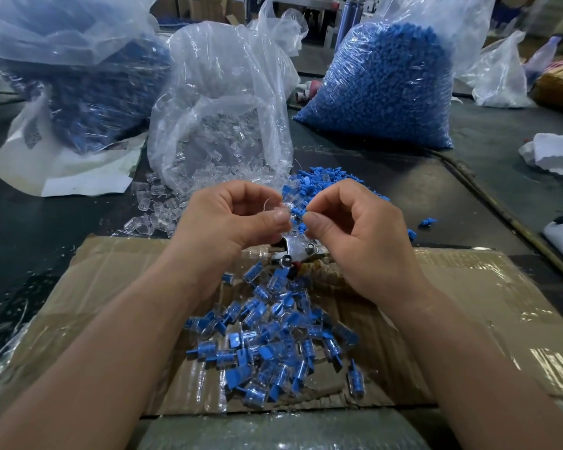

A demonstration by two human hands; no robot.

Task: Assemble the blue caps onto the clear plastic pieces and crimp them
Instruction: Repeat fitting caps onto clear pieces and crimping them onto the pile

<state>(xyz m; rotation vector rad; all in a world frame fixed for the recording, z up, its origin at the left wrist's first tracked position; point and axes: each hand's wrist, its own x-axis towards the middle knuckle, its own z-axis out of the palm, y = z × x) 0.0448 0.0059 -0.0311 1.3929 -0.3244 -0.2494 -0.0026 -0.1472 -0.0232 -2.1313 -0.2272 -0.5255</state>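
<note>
Where the dark worktable (420,196) runs back into a cluttered workshop, three plastic sacks stand in a row: a left sack (88,92) with dark blue contents, a middle sack of clear pieces (221,108) spilling open at its mouth, and a right sack of blue caps (387,92). A white cloth (553,154) lies at the far right edge. A taped cardboard sheet (468,303) covers the near part of the table.

Both forearms reach forward over the cardboard, and the hands meet above its far edge. The left hand (228,219) curls, pinching a clear plastic piece (281,207) between thumb and forefinger. The right hand (355,228) curls likewise, its thumb and forefinger pinching a small blue cap (298,212), largely hidden by the fingertips. Cap and clear piece sit just beside each other between the two hands.

Just below the hands lies a metal crimping tool (298,251). Loose clear pieces (153,206) scatter left of the hands, loose blue caps (322,180) heap just behind them, and a pile of assembled pieces (273,336), clear bodies with blue inserts, spreads on the cardboard between the forearms.
</note>
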